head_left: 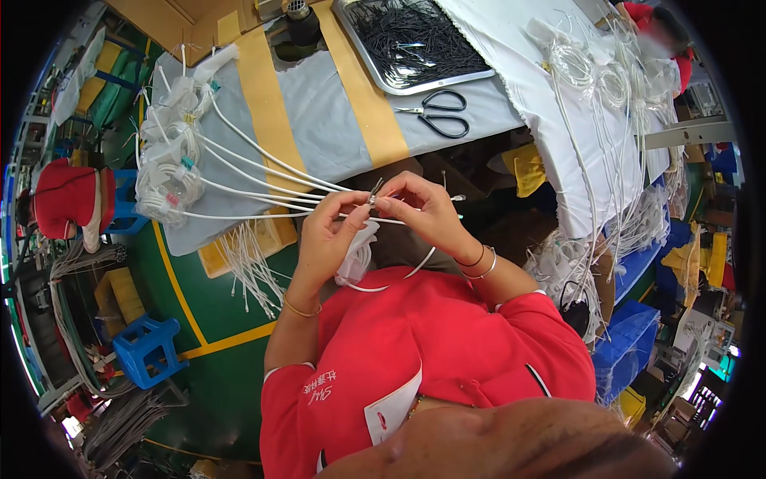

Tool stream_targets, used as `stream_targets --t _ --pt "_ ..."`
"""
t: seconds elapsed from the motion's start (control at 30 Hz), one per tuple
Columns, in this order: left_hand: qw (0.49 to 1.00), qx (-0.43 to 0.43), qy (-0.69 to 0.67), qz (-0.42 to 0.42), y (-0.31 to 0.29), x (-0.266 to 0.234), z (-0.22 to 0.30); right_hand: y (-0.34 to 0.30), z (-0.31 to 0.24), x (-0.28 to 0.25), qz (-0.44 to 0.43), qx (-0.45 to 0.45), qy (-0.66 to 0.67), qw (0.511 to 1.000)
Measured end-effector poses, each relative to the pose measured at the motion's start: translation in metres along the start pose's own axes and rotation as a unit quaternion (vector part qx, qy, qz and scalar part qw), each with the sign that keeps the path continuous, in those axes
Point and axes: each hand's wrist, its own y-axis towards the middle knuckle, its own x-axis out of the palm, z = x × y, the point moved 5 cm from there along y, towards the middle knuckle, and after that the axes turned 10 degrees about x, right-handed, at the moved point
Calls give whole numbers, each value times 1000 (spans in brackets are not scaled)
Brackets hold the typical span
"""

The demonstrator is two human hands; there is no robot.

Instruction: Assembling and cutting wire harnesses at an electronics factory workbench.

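My left hand (331,219) and my right hand (427,211) meet in front of my chest, over the near edge of the table. Closed fingers of the left hand grip the end of a white cable (255,215). Thumb and index finger of the right hand pinch the thin wires (375,191) at that end; the fingers partly cover them. Several more white cables run to the left hand from bagged coils (169,180) on the left of the table. Another white coil (358,257) hangs below my hands, close to my lap.
Black-handled scissors (447,116) lie by a metal tray (392,86) of thin black pieces. A heat gun (301,28) stands at the back. Coiled cables (571,64) hang over white cloth at right. A blue stool (149,350) and a person in red (68,199) are at left.
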Motion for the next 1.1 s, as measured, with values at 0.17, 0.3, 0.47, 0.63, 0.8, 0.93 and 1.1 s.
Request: stream_targets --t 0.17,0.3,0.47,0.63,0.8,0.93,1.1 --pt "992 -55 -111 9 8 4 -7 -3 -1 3 27 -36 7 999" --pt "989 -83 -121 5 7 3 -14 -6 -8 3 41 -53 -35 997" --pt "977 -95 -191 10 7 6 -19 -8 -8 0 34 -51 -56 997" --pt "988 -52 -140 45 9 13 -14 -3 8 -5 29 -22 59 998" --pt "990 -18 -142 19 -3 3 -14 4 40 13 -153 170 262 938" --pt "987 13 -158 -13 3 5 -8 9 46 16 -167 187 199 947" --pt "988 -12 -155 5 11 4 -10 25 -31 -38 28 -90 -158 983"
